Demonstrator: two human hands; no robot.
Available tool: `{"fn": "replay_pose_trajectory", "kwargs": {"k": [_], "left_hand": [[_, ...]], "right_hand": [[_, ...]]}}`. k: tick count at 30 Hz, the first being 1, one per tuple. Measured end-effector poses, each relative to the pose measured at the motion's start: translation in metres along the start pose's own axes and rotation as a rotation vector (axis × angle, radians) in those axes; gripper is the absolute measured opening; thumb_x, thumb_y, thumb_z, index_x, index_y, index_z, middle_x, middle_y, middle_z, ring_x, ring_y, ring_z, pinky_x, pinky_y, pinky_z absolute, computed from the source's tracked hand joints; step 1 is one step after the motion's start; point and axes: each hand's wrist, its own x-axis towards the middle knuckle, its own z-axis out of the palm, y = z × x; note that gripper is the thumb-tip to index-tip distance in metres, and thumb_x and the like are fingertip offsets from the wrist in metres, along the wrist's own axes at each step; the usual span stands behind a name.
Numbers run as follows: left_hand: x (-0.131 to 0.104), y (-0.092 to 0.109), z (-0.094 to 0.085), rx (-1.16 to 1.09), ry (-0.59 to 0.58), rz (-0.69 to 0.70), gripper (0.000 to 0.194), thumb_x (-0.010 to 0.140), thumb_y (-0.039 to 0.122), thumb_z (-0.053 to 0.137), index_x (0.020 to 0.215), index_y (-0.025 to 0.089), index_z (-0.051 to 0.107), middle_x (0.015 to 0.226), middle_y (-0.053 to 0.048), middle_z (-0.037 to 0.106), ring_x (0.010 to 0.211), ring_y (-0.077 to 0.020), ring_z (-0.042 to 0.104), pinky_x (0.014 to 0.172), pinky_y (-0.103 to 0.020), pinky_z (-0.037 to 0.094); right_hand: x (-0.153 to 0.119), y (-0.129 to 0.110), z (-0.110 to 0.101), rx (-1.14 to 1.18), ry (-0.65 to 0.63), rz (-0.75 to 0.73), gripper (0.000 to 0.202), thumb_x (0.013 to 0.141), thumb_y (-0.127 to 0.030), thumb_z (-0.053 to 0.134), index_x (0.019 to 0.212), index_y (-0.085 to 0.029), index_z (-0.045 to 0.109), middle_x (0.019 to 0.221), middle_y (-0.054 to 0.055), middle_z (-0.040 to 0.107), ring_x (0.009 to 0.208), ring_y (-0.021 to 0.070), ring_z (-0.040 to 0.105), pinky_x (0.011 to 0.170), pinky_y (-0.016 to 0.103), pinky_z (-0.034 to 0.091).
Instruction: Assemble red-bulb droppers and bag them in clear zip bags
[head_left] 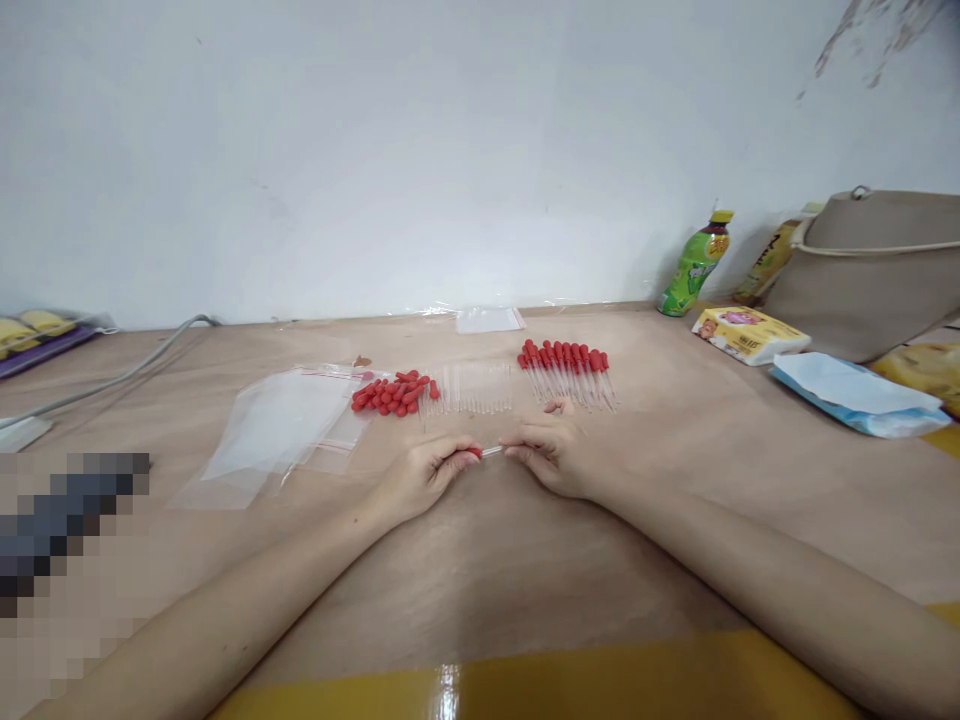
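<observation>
Between thumb and fingers, my left hand pinches a red rubber bulb. A thin clear dropper tube runs from that bulb to my right hand, whose fingers are closed on its other end. Just beyond my left hand lies a pile of loose red bulbs. Beside the pile, a row of bare clear tubes rests on the table. Droppers with red bulbs fitted lie side by side past my right hand.
Clear zip bags lie left of the bulbs, and a small white packet sits by the wall. To the right stand a green drink bottle, a tissue pack, a blue-white packet and a beige bag. A grey cable crosses the left.
</observation>
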Motion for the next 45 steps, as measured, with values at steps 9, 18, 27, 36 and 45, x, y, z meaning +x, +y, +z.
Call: {"fn": "replay_pose_trajectory", "kwargs": {"k": [9, 18, 27, 36, 45], "left_hand": [[0.003, 0.001, 0.001, 0.072, 0.035, 0.066, 0.012, 0.086, 0.025, 0.053, 0.089, 0.017, 0.062, 0.074, 0.000, 0.066, 0.062, -0.0103, 0.059, 0.059, -0.020, 0.044], [0.002, 0.001, 0.002, 0.107, -0.041, 0.102, 0.014, 0.086, 0.027, 0.052, 0.089, 0.016, 0.061, 0.073, -0.001, 0.064, 0.063, -0.0112, 0.058, 0.058, -0.021, 0.044], [0.002, 0.000, 0.003, 0.109, -0.036, 0.120, 0.013, 0.086, 0.024, 0.051, 0.088, 0.016, 0.060, 0.073, -0.002, 0.065, 0.063, -0.0120, 0.059, 0.057, -0.022, 0.045], [0.003, -0.006, -0.009, 0.179, 0.062, 0.056, 0.022, 0.083, 0.025, 0.055, 0.103, 0.018, 0.058, 0.099, -0.007, 0.064, 0.090, -0.0178, 0.059, 0.079, -0.030, 0.048], [0.001, -0.012, -0.009, 0.160, -0.083, 0.005, 0.012, 0.084, 0.021, 0.051, 0.090, 0.018, 0.061, 0.093, -0.005, 0.062, 0.084, -0.0156, 0.059, 0.076, -0.029, 0.048]], "right_hand": [[0.001, -0.007, 0.000, -0.200, 0.065, -0.046, 0.021, 0.087, -0.023, 0.044, 0.080, -0.020, 0.063, 0.067, -0.002, 0.063, 0.057, 0.0092, 0.045, 0.069, 0.031, 0.018], [0.002, -0.013, 0.006, -0.253, -0.017, -0.058, 0.027, 0.088, -0.022, 0.038, 0.072, -0.017, 0.059, 0.058, -0.001, 0.060, 0.051, 0.0087, 0.041, 0.067, 0.030, 0.017], [0.005, -0.010, 0.013, -0.205, -0.073, -0.035, 0.032, 0.090, -0.025, 0.034, 0.073, -0.017, 0.060, 0.060, 0.000, 0.063, 0.050, 0.0089, 0.040, 0.068, 0.031, 0.019], [0.012, -0.008, -0.009, -0.349, -0.060, 0.057, 0.023, 0.086, -0.029, 0.046, 0.078, -0.020, 0.066, 0.080, 0.004, 0.065, 0.079, 0.0174, 0.051, 0.073, 0.033, 0.023], [0.037, 0.063, -0.038, -0.344, 0.109, 0.877, 0.026, 0.078, -0.039, 0.049, 0.069, -0.021, 0.065, 0.068, 0.003, 0.066, 0.068, 0.0187, 0.057, 0.067, 0.031, 0.031]]}}
